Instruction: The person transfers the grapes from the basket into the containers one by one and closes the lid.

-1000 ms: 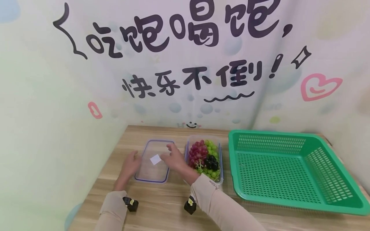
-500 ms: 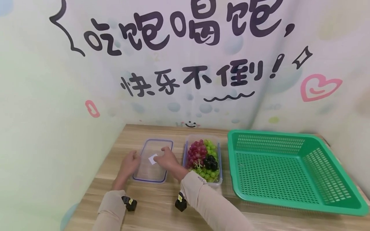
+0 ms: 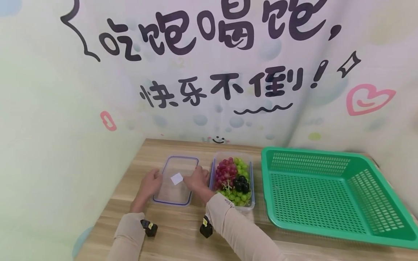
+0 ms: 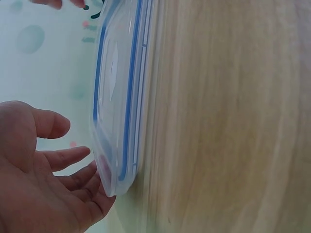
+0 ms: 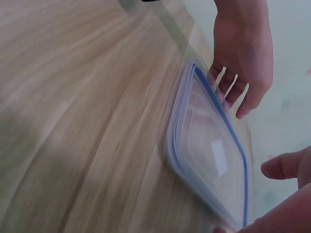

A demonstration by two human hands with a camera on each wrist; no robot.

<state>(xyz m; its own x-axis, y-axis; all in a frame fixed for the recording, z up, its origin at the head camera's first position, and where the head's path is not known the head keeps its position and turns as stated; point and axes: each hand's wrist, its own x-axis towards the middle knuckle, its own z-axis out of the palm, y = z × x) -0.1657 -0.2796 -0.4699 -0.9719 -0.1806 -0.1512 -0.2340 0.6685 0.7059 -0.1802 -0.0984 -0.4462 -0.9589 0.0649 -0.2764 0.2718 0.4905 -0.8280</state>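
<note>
A clear plastic lid with a blue seal lies on the wooden table, a white square label on it. My left hand is at its left side; in the left wrist view the fingertips touch the lid's edge while the thumb stays apart. My right hand is at the lid's right edge, and in the right wrist view its thumb is raised off the lid. Its other fingers are mostly hidden. Just right of that hand stands a clear container filled with red, green and black grapes.
A large green plastic basket occupies the right side of the table. Behind the table hangs a printed wall cloth, and a pale wall borders the left side.
My right hand came left over the lid toward the label, then drew back to the lid's right edge. My left hand has shifted slightly closer to the left edge.
</note>
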